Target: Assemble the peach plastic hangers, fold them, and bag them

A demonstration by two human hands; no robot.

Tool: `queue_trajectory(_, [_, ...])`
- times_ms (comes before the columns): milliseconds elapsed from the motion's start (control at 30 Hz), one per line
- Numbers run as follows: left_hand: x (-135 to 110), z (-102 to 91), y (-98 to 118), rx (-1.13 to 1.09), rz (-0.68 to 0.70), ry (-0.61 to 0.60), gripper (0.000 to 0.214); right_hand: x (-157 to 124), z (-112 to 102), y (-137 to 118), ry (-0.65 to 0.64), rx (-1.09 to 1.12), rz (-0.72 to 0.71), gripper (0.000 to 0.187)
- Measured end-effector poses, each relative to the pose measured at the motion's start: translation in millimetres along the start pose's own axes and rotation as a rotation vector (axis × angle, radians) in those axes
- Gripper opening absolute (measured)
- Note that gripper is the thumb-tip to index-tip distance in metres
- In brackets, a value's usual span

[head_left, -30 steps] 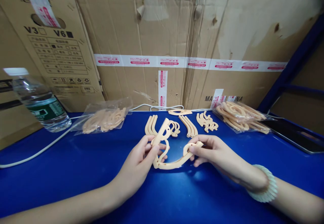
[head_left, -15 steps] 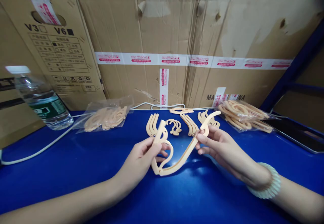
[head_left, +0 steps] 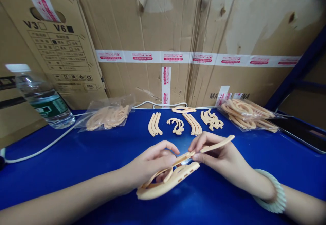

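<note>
Between my hands is a beige plastic folding hanger (head_left: 166, 186), its slotted arm lying lowest and tilted up to the right. My left hand (head_left: 152, 162) is closed round its left part, with the thumb on top and some fingers hidden behind the curved pieces. The fingertips of my right hand (head_left: 214, 153) pinch the hanger's upper arm near its joint. A slim curved beige piece (head_left: 219, 143) sticks out to the right past those fingers; whether it is joined to the arm is hidden. Both hands are just above the blue table (head_left: 107, 198).
Behind my hands lie curved arms (head_left: 155, 125), hooks (head_left: 176, 126), more arms (head_left: 193, 124), small curved parts (head_left: 212, 119) and a folded hanger (head_left: 183, 110). Bagged parts (head_left: 108, 116) and a water bottle (head_left: 46, 99) stand left; more bags (head_left: 247, 114) and a phone (head_left: 303, 135) lie right.
The hanger has been turned from an open V to lie flatter, slotted arm facing me. My right hand has moved down and closer to my left hand.
</note>
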State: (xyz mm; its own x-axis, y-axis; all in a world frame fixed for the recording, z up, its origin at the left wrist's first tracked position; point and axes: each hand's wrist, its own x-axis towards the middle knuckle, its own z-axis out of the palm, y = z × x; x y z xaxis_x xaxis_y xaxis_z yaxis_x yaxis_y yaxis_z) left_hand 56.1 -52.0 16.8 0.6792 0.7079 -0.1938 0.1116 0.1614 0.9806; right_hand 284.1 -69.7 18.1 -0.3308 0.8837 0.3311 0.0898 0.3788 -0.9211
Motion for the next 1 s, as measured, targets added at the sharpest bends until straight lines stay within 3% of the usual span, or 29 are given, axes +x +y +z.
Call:
queue_trajectory(167, [-2, 8.1, 1, 0.226, -0.009, -0.036, 0.031, -3, 2, -1, -0.079, -0.213, -0.215, 0.004])
queue_trajectory(333, [-5, 11.1, 0, 0.428, 0.139, 0.03, 0.031, -5, 0, -3, -0.128, -0.29, -0.358, 0.015])
queue_trajectory(600, [-11, 13.9, 2, 0.751, 0.183, 0.038, 0.036, -12, -1, -11, -0.209, -0.515, -0.514, 0.025])
queue_trajectory(767, [-11, 16.2, 2, 0.862, 0.212, 0.046, 0.037, -16, 0, -10, -0.227, -0.677, -0.638, 0.033])
queue_trajectory(1000, [-13, 18.7, 1, 0.89, 0.23, 0.063, 0.04, -16, 2, -10, -0.201, -0.95, -0.897, 0.027])
